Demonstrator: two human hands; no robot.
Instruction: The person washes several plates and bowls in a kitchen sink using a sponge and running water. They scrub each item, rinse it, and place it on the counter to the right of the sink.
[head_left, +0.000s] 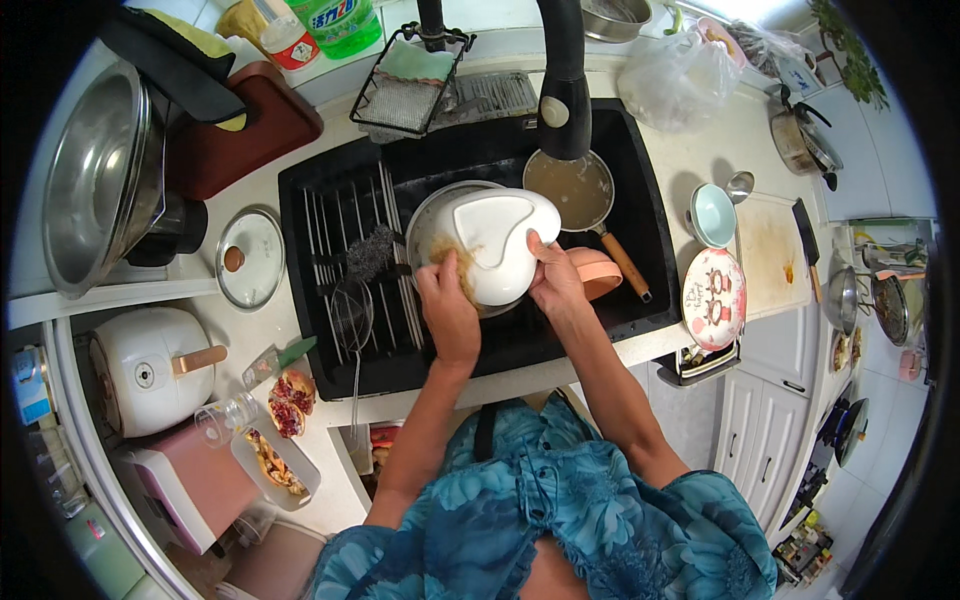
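Observation:
Over the black sink (480, 352), my right hand (553, 274) grips the right edge of a white, rounded dish (501, 232) with a raised, curved ridge. My left hand (451, 307) pinches a tan, fibrous scrubber (454, 262) against the dish's left side. Below it, a metal bowl (427, 210) is partly covered by the dish. A saucepan (568, 191) of cloudy liquid stands in the sink under the black faucet (564, 112), its wooden handle pointing to the front right. Part of a peach-coloured bowl (596, 271) shows beside my right hand.
At the sink's left are a drying rack (397, 262), a steel-wool scourer (370, 253) and a wire strainer (352, 315). A glass lid (250, 259) and opened pomegranate (292, 401) lie farther left. Along the right counter are a light-blue bowl (712, 215), patterned plate (714, 300), cutting board (772, 255) and knife (806, 232).

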